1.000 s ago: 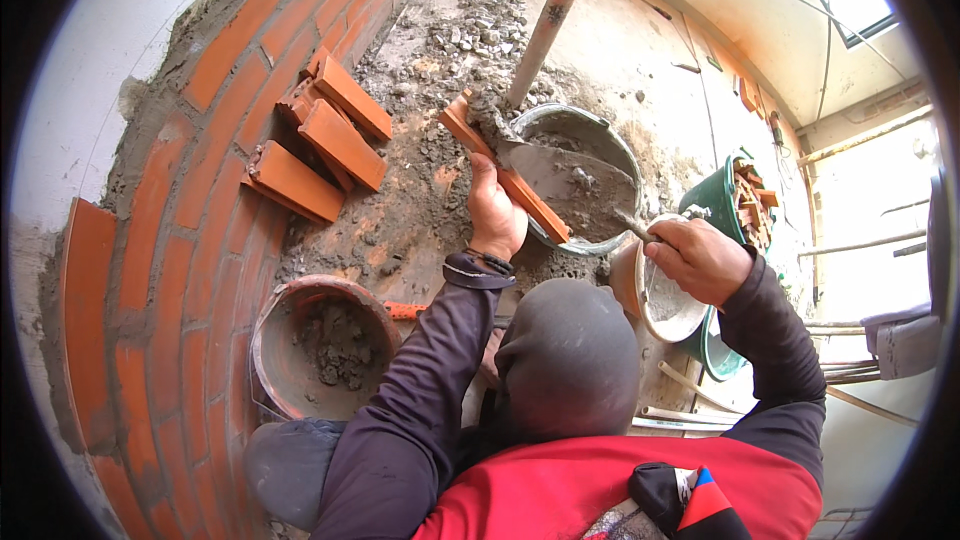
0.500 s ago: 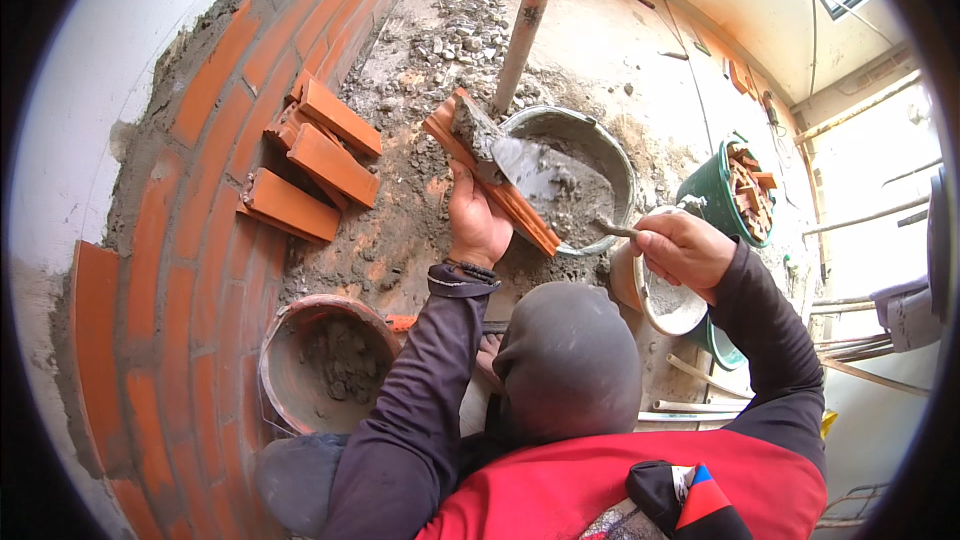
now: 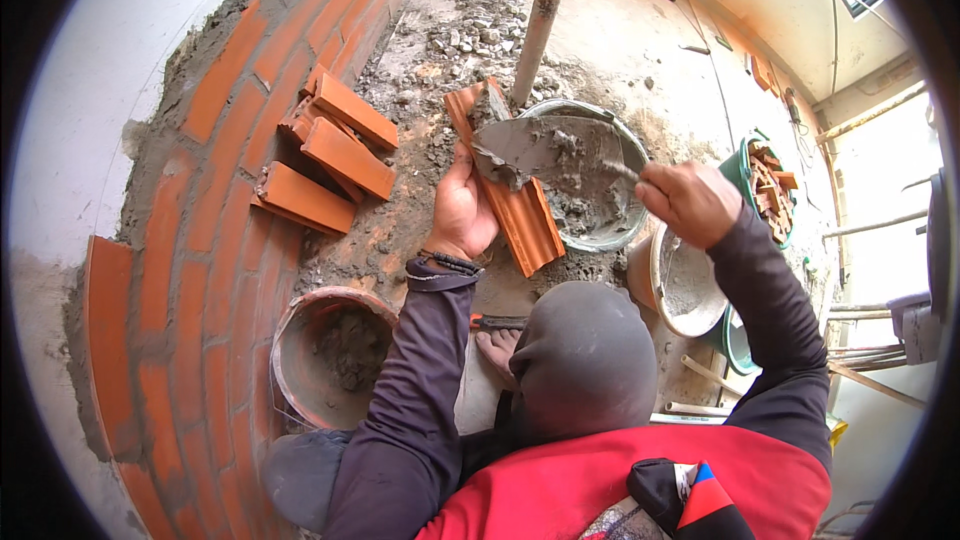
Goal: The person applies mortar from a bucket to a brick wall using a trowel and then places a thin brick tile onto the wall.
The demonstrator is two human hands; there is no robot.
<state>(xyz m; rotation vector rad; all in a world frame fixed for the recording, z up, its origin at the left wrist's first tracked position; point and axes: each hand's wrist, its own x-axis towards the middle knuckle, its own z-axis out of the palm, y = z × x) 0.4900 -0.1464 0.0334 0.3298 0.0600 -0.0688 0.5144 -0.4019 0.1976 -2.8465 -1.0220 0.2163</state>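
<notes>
My left hand [image 3: 463, 208] grips an orange brick [image 3: 527, 232] with a grooved face, holding it tilted above the rubble-strewn floor. Grey mortar [image 3: 490, 106] sticks to the brick's far end. In my right hand [image 3: 690, 202], closed round its handle, is a mortar-smeared trowel [image 3: 545, 148]. Its blade lies across the brick, and I cannot tell how firmly it touches. Just beyond and to the right of the brick stands a round tub [image 3: 637, 155] of wet mortar, partly hidden by the trowel and brick.
Loose orange bricks [image 3: 347, 157] lie beside the brick wall [image 3: 228, 240] on the left. A mortar bucket [image 3: 283, 365] stands near my left forearm. Right of the tub are a pale bucket [image 3: 648, 275] and a green bucket [image 3: 738, 172] of brick pieces. A pole [image 3: 545, 20] rises behind the tub.
The trowel's blade has swung further across the brick, and its face now looks grey with mortar. The brick is turned more steeply. My right hand has moved up slightly.
</notes>
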